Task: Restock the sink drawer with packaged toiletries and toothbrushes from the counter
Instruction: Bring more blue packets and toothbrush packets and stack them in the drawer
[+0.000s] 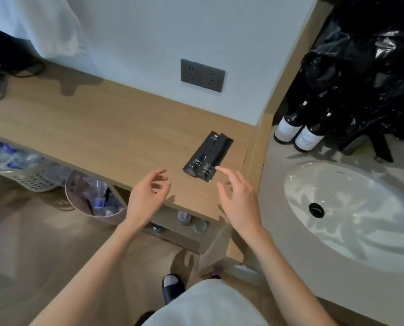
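A: Two black toothbrush packets (207,156) lie side by side, touching, on the wooden table (102,128), near its right end and well clear of the sink (351,208).

B: Hands?

A: Both empty. Right hand (237,196) spread loosely, index fingertip just at the packets' near right corner; contact uncertain. Left hand (147,196) half curled, hovering near the packets, apart from them.

B: Handling?

A: Likely light, thin, slick film over a stiff brush. Flat on the wood, so hard to get under. Best to pinch the near ends together, or slide them to the table's front edge.

B: Destination?

A: Open drawer (172,231) below the front edge, small cups (184,217) inside.
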`<state>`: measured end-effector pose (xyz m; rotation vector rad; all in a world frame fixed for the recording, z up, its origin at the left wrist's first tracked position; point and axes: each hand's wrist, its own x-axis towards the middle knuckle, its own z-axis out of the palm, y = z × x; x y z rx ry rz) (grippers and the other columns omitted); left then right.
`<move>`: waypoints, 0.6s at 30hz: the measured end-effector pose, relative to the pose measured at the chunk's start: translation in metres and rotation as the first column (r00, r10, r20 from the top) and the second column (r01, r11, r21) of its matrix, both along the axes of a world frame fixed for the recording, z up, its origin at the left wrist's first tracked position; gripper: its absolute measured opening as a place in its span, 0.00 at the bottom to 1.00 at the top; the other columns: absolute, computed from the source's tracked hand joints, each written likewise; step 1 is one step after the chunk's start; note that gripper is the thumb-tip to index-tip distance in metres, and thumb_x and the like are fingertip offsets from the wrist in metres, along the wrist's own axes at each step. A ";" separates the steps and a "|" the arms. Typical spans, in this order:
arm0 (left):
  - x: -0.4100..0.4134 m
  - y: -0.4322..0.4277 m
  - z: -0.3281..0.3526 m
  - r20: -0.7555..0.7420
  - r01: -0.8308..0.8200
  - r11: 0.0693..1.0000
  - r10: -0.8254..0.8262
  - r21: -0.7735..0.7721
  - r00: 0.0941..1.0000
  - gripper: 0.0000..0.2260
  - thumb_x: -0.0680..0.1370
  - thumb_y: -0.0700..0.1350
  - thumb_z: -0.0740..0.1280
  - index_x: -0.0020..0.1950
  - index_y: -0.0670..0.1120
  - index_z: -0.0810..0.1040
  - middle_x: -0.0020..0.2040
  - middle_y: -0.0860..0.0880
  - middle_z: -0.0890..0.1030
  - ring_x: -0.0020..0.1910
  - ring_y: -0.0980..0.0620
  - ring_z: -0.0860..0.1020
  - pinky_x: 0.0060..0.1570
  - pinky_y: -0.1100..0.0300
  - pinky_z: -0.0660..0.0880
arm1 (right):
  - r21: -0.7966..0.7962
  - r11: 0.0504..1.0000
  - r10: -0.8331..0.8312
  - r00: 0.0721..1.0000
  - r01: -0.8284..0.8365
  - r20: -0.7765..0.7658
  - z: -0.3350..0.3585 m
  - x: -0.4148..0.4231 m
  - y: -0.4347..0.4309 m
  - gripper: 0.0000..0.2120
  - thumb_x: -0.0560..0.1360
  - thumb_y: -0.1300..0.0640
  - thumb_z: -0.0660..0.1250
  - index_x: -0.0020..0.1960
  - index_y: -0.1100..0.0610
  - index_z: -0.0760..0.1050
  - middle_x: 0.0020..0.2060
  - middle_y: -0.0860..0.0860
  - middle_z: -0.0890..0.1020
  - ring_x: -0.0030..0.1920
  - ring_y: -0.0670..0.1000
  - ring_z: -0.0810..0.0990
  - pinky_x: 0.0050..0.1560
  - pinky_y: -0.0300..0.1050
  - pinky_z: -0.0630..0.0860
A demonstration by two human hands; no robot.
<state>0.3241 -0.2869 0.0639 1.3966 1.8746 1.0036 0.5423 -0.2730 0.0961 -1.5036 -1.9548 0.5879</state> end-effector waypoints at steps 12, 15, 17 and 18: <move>-0.011 0.147 -0.071 0.093 0.353 0.895 -0.341 -0.271 0.935 0.25 0.78 0.48 0.66 0.73 0.44 0.66 0.68 0.44 0.74 0.65 0.48 0.74 0.61 0.58 0.71 | -0.196 0.912 -0.336 0.930 0.360 0.148 -0.075 -0.067 0.095 0.22 0.77 0.60 0.64 0.70 0.51 0.68 0.68 0.50 0.69 0.67 0.50 0.69 0.61 0.39 0.65; -0.010 0.174 -0.090 0.131 0.433 0.845 -0.413 -0.314 0.901 0.25 0.78 0.47 0.66 0.73 0.43 0.65 0.69 0.44 0.73 0.68 0.48 0.72 0.66 0.54 0.70 | -0.269 0.845 -0.419 0.884 0.463 0.205 -0.088 -0.075 0.110 0.23 0.77 0.59 0.64 0.71 0.51 0.66 0.71 0.51 0.66 0.69 0.52 0.67 0.64 0.43 0.66; -0.009 0.188 -0.100 0.125 0.458 0.825 -0.443 -0.332 0.888 0.26 0.77 0.47 0.67 0.73 0.42 0.66 0.66 0.44 0.76 0.66 0.47 0.73 0.66 0.51 0.70 | -0.327 0.792 -0.457 0.856 0.515 0.241 -0.097 -0.080 0.120 0.24 0.77 0.58 0.64 0.72 0.50 0.64 0.71 0.52 0.65 0.70 0.54 0.65 0.65 0.48 0.68; -0.008 0.195 -0.106 0.101 0.460 0.821 -0.454 -0.339 0.885 0.26 0.76 0.48 0.68 0.72 0.42 0.67 0.64 0.44 0.78 0.64 0.46 0.75 0.64 0.49 0.71 | -0.364 0.765 -0.464 0.847 0.531 0.260 -0.103 -0.082 0.125 0.25 0.78 0.57 0.64 0.73 0.48 0.63 0.72 0.52 0.64 0.71 0.55 0.65 0.66 0.50 0.68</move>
